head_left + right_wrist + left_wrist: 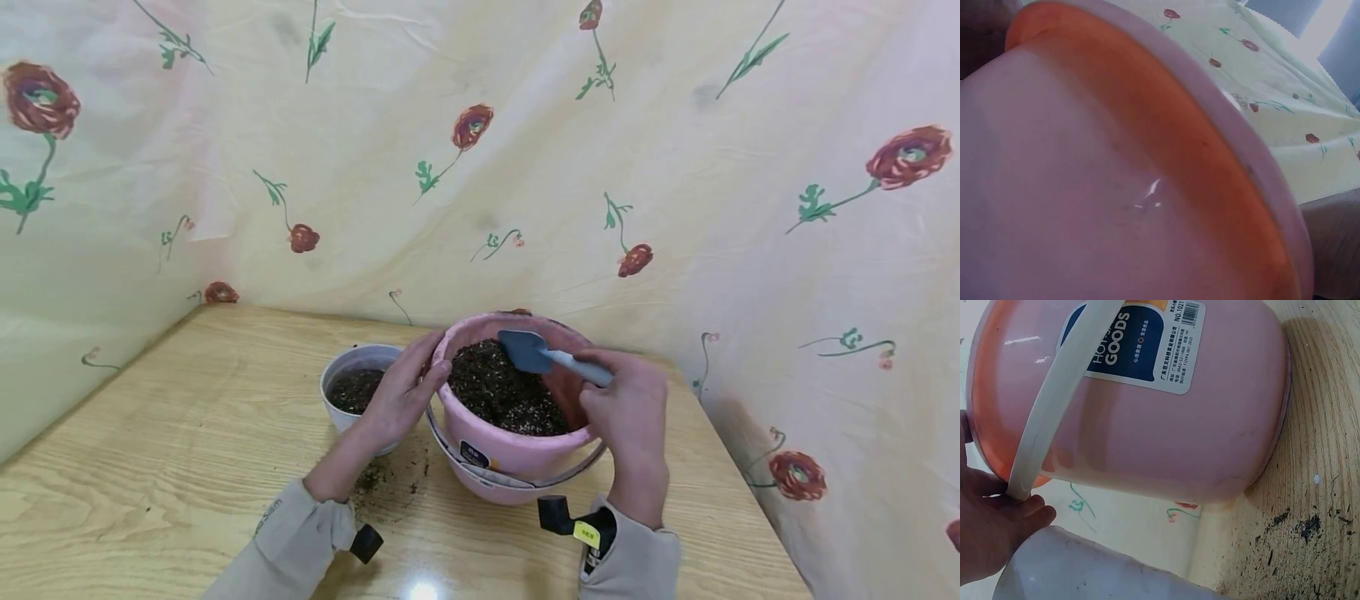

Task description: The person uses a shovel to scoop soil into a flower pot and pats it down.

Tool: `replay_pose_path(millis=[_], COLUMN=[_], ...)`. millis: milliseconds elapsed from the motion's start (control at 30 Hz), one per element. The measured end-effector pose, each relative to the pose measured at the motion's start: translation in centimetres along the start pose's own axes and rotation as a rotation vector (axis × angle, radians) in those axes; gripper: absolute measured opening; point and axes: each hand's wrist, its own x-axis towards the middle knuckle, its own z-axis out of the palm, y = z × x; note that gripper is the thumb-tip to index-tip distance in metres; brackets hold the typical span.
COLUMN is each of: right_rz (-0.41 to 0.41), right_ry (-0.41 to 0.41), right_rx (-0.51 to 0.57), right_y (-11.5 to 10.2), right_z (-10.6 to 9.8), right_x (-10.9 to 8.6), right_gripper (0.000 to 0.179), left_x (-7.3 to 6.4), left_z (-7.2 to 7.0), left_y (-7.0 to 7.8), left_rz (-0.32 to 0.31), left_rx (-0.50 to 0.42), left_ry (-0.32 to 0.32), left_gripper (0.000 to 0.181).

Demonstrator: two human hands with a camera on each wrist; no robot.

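A pink bucket [510, 437] of dark, white-flecked soil [498, 387] stands on the table. At its left rim my left hand [401, 392] grips the edge, thumb over the rim and fingers outside. The left wrist view has those fingers beside the bucket's white handle [1054, 403]. My right hand [630, 404] holds a small trowel [528, 352] by its pale handle, the grey-blue blade inside the bucket above the soil. In the right wrist view, the bucket wall [1054, 187] fills most of the picture and hides the trowel.
A smaller white pot [341, 414], partly filled with soil, stands just left of the bucket, behind my left hand. Loose soil crumbs [369, 479] lie on the wooden table [150, 467]. A flowered cloth [360, 167] hangs behind and at both sides.
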Motion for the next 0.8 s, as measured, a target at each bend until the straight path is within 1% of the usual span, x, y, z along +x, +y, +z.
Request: replay_pose_path(millis=[67, 200, 300, 433, 633, 800], right_rz=[0.008, 0.015, -0.007, -0.036, -0.021, -0.065], right_ry=[-0.039, -0.143, -0.205, -0.263, -0.35, -0.394], right_rx=[0.013, 0.011, -0.011, -0.005, 0.044, 0.077], right_y=[-0.1, -0.3, -0.2, -0.2, 0.0, 0.5], right_z=[0.2, 0.5, 0.6, 0.4, 0.0, -0.4], right_x=[0.0, 0.1, 0.2, 0.4, 0.4, 0.3], right_gripper=[0.04, 0.039, 0.035, 0.031, 0.025, 0.022], left_x=[0.0, 0.0, 0.0, 0.0, 0.0, 0.1], left_z=[0.0, 0.1, 0.1, 0.1, 0.2, 0.3], left_y=[0.0, 0.1, 0.1, 0.2, 0.1, 0.0], left_rz=[-0.009, -0.02, -0.028, -0.037, -0.012, -0.002], left_rx=[-0.002, -0.002, -0.007, -0.015, 0.0, 0.01], left_ry=[0.001, 0.001, -0.001, -0.007, 0.001, 0.012], left_gripper=[0.05, 0.05, 0.049, 0.049, 0.049, 0.049])
